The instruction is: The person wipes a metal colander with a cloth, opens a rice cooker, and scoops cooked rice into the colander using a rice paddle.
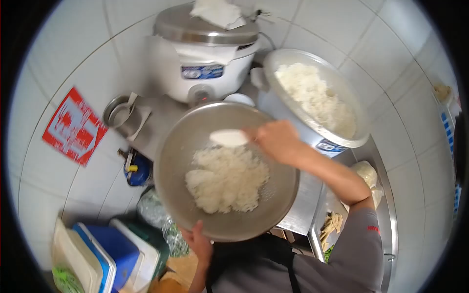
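Note:
A wide metal bowl [168,146] is tilted in front of me, with a mound of white rice [227,180] at its bottom. My left hand [198,241] grips the bowl's near rim at the lower left, thumb over the edge. Closed around the handle of a white paddle [227,138], my right hand [276,139] is over the bowl's far right part. The paddle's blade is just above the rice. To the right, a large pot [359,115] holds more white rice [312,95].
Behind the bowl stands a white rice cooker [161,63] with a metal lid and a cloth. A metal container [119,113] is at the left. Plastic bins [110,246] and a bag of greens [173,237] are lower left. Food pieces [331,225] lie in a tray at the right.

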The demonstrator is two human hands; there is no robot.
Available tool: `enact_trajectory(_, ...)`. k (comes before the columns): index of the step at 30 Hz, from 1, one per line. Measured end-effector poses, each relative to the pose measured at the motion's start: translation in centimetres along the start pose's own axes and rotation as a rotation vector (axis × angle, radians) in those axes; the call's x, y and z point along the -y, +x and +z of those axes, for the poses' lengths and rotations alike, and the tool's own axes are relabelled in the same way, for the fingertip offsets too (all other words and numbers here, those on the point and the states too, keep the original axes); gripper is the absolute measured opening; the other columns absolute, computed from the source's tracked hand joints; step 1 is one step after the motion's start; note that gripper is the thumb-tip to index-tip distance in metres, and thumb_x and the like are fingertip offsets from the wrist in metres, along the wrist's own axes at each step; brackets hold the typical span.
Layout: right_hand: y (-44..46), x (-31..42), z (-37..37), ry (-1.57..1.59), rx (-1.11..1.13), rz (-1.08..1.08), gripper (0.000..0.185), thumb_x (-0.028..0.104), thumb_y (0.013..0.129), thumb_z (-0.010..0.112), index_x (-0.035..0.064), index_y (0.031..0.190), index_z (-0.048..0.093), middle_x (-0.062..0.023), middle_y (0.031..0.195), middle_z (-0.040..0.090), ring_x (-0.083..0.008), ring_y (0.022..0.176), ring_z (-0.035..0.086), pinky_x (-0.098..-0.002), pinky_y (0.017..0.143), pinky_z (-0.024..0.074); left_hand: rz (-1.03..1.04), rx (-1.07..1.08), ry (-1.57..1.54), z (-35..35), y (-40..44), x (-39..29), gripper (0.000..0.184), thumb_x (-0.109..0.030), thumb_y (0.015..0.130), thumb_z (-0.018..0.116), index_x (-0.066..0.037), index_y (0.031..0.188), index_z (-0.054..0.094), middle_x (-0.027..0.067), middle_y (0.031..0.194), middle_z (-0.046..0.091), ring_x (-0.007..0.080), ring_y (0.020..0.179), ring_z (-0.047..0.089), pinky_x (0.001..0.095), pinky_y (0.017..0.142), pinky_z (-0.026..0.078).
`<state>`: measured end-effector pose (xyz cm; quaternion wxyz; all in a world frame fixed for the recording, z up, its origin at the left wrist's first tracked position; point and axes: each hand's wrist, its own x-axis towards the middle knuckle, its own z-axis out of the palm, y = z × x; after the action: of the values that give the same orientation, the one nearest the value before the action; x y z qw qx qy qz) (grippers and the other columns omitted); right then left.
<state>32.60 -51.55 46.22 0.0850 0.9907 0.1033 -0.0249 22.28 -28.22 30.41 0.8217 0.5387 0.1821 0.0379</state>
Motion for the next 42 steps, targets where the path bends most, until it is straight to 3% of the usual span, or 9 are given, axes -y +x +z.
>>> enact_trajectory(5, -3.8, -13.8, -4.9, -0.112, -0.561, 0.321, 0.020, 0.014, 0.079, 0.051, 0.0161, 0.097, 0.060, -0.0073, 0.071, 0.062, -0.0234, 0.066, 0.061, -0.0379, 0.064, 0.0444, 0.025, -0.017, 0.024, -0.1, 0.7, -0.7, 0.059, 0.000, 0.068, 0.044, 0.001, 0.126, 0.031, 0.0149, 0.115, 0.046, 0.0242, 0.100, 0.048, 0.0305, 0.084, 0.039)
enact_trajectory(9, -4.2, -26.6, -1.6, -0.343, -0.266, 0.574, 0.025, 0.011, 0.075, 0.053, 0.0197, 0.097, 0.062, -0.0041, 0.068, 0.060, -0.0196, 0.069, 0.059, -0.0345, 0.082, 0.0363, 0.014, 0.008, -0.025, 0.7, 1.1, -1.7, 0.061, 0.000, 0.063, 0.042, -0.001, 0.123, 0.035, 0.0123, 0.108, 0.049, 0.0231, 0.094, 0.050, 0.0311, 0.080, 0.042)
enact_trajectory(13, -2.2, -37.8, 5.3, -0.696, -0.496, 0.397, 0.029, 0.008, 0.076, 0.049, 0.0226, 0.098, 0.061, -0.0030, 0.078, 0.059, -0.0161, 0.078, 0.055, -0.0315, 0.083, 0.0333, 0.019, 0.015, 0.039, 0.5, 1.8, -1.8, 0.054, -0.001, 0.065, 0.041, -0.002, 0.119, 0.037, 0.0111, 0.102, 0.051, 0.0212, 0.086, 0.053, 0.0309, 0.073, 0.045)
enact_trajectory(14, -1.2, -39.5, 6.0, -0.726, -0.493, 0.400, 0.030, 0.007, 0.077, 0.049, 0.0233, 0.098, 0.061, -0.0032, 0.081, 0.059, -0.0159, 0.080, 0.054, -0.0314, 0.083, 0.0333, 0.008, -0.154, 0.228, -0.2, 2.3, -1.2, 0.037, -0.004, 0.074, 0.048, 0.002, 0.110, 0.042, 0.0106, 0.087, 0.053, 0.0216, 0.073, 0.052, 0.0330, 0.062, 0.046)
enact_trajectory(18, 2.3, -44.5, 8.5, -0.736, -0.491, 0.319, 0.033, 0.005, 0.077, 0.047, 0.0243, 0.102, 0.060, -0.0007, 0.079, 0.059, -0.0139, 0.082, 0.053, -0.0305, 0.082, 0.0325, -0.069, -0.348, 0.343, -1.1, 2.4, -1.0, 0.056, 0.000, 0.065, 0.045, 0.000, 0.120, 0.038, 0.0166, 0.106, 0.049, 0.0292, 0.092, 0.051, 0.0381, 0.074, 0.047)
enact_trajectory(27, 3.4, -46.7, 10.2, -0.081, -0.070, 0.508, 0.029, 0.018, 0.083, 0.045, 0.0282, 0.107, 0.058, -0.0028, 0.083, 0.062, -0.0202, 0.075, 0.057, -0.0385, 0.082, 0.0292, -0.089, -0.341, 0.389, 1.6, 0.7, -2.4, 0.052, 0.000, 0.064, 0.044, -0.001, 0.116, 0.041, 0.0131, 0.104, 0.049, 0.0263, 0.091, 0.050, 0.0355, 0.074, 0.046)
enact_trajectory(33, 1.2, -44.2, 12.9, -0.036, -0.012, 0.380, 0.031, 0.016, 0.082, 0.043, 0.0261, 0.108, 0.057, -0.0064, 0.083, 0.061, -0.0214, 0.075, 0.057, -0.0377, 0.080, 0.0285, -0.084, -0.282, 0.346, 0.2, 1.0, -1.9, 0.051, 0.000, 0.067, 0.044, -0.001, 0.117, 0.040, 0.0136, 0.104, 0.049, 0.0264, 0.090, 0.050, 0.0366, 0.073, 0.047)
enact_trajectory(39, -2.0, -36.3, 8.1, -0.041, 0.012, 0.208, 0.024, 0.025, 0.088, 0.044, 0.0248, 0.104, 0.061, -0.0046, 0.071, 0.062, -0.0193, 0.072, 0.057, -0.0346, 0.079, 0.0281, -0.102, -0.307, 0.300, 1.2, 1.1, -2.1, 0.057, 0.001, 0.066, 0.044, 0.000, 0.122, 0.037, 0.0161, 0.112, 0.047, 0.0291, 0.097, 0.049, 0.0373, 0.075, 0.046)
enact_trajectory(42, -2.7, -36.3, 6.5, 0.229, -0.027, 0.193, 0.022, 0.023, 0.088, 0.045, 0.0234, 0.102, 0.062, -0.0040, 0.066, 0.062, -0.0178, 0.071, 0.056, -0.0331, 0.079, 0.0277, -0.060, -0.276, 0.297, 2.7, 0.5, -2.9, 0.058, 0.001, 0.064, 0.044, 0.000, 0.122, 0.037, 0.0161, 0.113, 0.047, 0.0291, 0.099, 0.048, 0.0362, 0.077, 0.045)
